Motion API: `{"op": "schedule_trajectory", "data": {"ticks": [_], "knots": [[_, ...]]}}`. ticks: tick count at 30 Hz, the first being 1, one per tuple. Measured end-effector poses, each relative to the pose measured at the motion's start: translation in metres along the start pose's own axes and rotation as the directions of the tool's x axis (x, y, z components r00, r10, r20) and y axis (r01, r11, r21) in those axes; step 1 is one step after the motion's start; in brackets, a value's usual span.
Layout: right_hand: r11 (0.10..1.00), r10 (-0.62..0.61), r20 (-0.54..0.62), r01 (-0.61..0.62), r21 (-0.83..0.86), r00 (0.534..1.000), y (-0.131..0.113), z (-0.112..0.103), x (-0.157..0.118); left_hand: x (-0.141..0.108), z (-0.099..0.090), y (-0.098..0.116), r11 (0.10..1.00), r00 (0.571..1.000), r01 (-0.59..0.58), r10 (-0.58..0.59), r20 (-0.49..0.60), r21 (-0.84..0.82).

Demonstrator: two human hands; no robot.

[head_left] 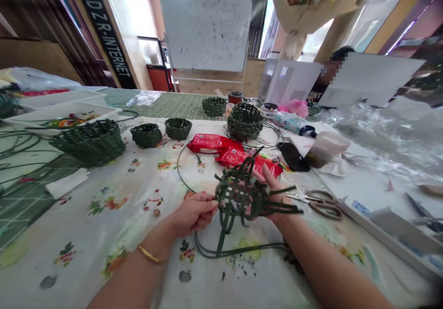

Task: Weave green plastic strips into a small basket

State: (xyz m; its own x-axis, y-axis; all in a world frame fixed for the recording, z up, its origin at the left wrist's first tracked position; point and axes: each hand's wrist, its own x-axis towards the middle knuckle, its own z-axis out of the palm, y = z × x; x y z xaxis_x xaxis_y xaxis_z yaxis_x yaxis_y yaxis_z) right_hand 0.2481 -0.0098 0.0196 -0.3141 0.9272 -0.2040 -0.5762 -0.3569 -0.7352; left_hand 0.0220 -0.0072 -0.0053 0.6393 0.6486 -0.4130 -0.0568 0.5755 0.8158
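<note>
Weave point(242, 193) front centre over table point(138, 221), between left hand point(196, 214) and right hand point(274, 185). 2 packets point(209, 144) on table just behind weave. 5 baskets point(92, 145): 3 back left of weave, 1 behind packets, 1 farther back. 2 trays point(27, 115) behind leftmost basket. Scissors point(323, 204) right of right hand, phone point(293, 157) behind scissors. Whiteboard point(207, 32) behind table, bouquet point(311, 11) right of whiteboard.
</note>
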Motion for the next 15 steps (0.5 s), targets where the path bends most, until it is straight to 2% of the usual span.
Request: {"op": "schedule_trajectory", "data": {"ticks": [3,5,7,9,11,13,15], "knots": [[0.999,0.013,-0.006,-0.013,0.034,1.0,0.01,0.005,-0.003,0.007,0.003,-0.003,0.991,0.987,-0.055,0.072,-0.145,0.118],[0.998,-0.002,-0.05,0.005,0.058,0.999,0.015,0.005,-0.001,0.01,0.005,-0.004,0.951,0.956,-0.1,0.173,-0.236,0.292],[0.996,0.003,-0.081,0.004,0.087,0.997,0.018,0.004,0.002,0.012,0.007,-0.004,0.821,0.913,-0.128,0.317,-0.258,0.556],[0.993,0.05,-0.075,-0.041,0.114,0.996,0.018,0.003,0.004,0.013,0.009,-0.004,0.61,0.857,-0.131,0.467,-0.22,0.782],[0.988,0.089,-0.053,-0.082,0.129,0.995,0.019,0.002,0.005,0.014,0.012,-0.005,0.455,0.807,-0.098,0.557,-0.197,0.885],[0.988,0.108,-0.079,-0.098,0.122,0.991,0.022,0.003,0.004,0.014,0.015,-0.007,0.417,0.754,-0.06,0.615,-0.232,0.907],[0.993,0.099,-0.163,-0.085,0.087,0.982,0.028,0.006,0.003,0.015,0.019,-0.01,0.444,0.696,-0.041,0.655,-0.294,0.895]]}}
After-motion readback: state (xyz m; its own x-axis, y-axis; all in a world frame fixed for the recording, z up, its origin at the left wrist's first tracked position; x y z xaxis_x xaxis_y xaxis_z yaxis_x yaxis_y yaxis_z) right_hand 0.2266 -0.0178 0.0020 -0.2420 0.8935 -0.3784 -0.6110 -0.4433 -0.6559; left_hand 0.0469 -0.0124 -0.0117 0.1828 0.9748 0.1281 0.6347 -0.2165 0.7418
